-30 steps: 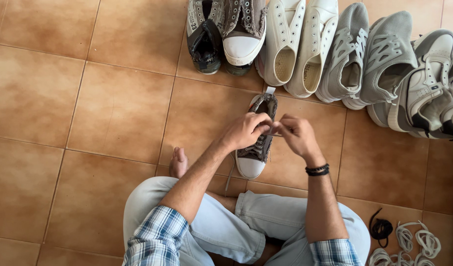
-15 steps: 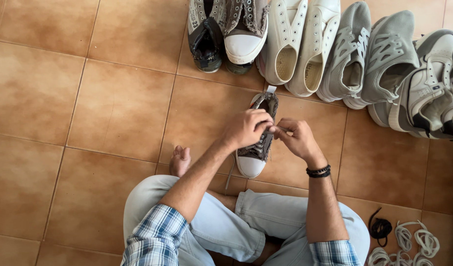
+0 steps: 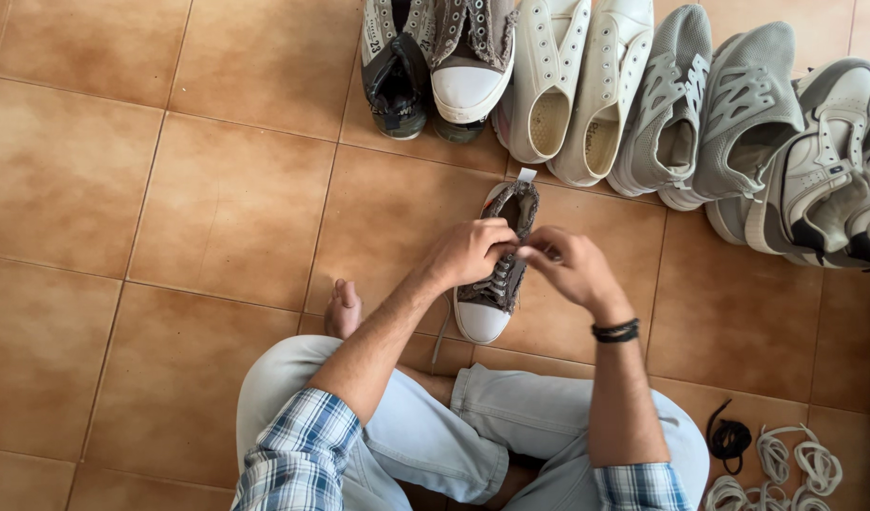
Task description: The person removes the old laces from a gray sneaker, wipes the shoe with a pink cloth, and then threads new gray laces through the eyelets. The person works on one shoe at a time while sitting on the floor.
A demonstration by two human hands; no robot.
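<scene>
Both our hands had shifted slightly along the grey sneaker (image 3: 499, 274) on the floor tiles (image 3: 217, 208); left hand (image 3: 468, 251) and right hand (image 3: 572, 265) pinched its lace taut for threading.

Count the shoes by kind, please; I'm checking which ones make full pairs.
Frayed grey canvas high-tops in the row: 2
White canvas slip-ons: 2
Grey knit trainers: 2
Grey-and-white leather trainers: 2
Held grey canvas sneaker with white toe cap: 1
Total: 9
</scene>
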